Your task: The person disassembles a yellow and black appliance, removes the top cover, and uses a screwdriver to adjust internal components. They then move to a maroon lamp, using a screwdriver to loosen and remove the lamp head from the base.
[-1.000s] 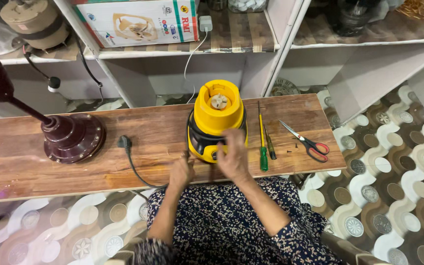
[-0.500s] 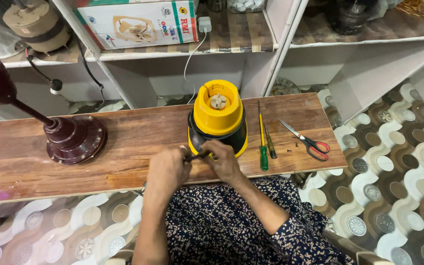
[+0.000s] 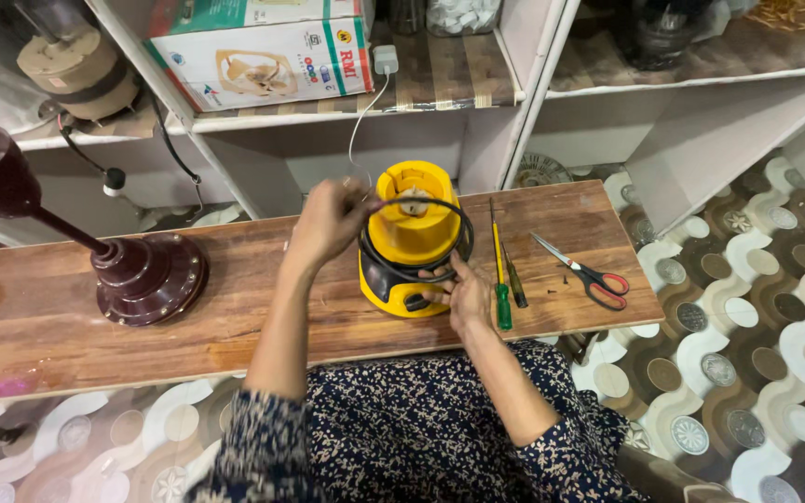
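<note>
We see the left hand [image 3: 328, 222] gripping the black cord [image 3: 418, 270] looped around the yellow mixer base [image 3: 409, 244], right hand [image 3: 466, 296] pinching its lower end.

On the wooden bench [image 3: 67, 345], a dark maroon fan base [image 3: 146, 279] stands at the left. To the right, a green-handled screwdriver [image 3: 499, 275] lies just beside a smaller dark screwdriver [image 3: 514, 279], and red-handled scissors [image 3: 584, 272] lie open nearby. Behind, a shelf [image 3: 458, 88] carries a cardboard box [image 3: 263, 56] and a white charger [image 3: 385, 59].
</note>
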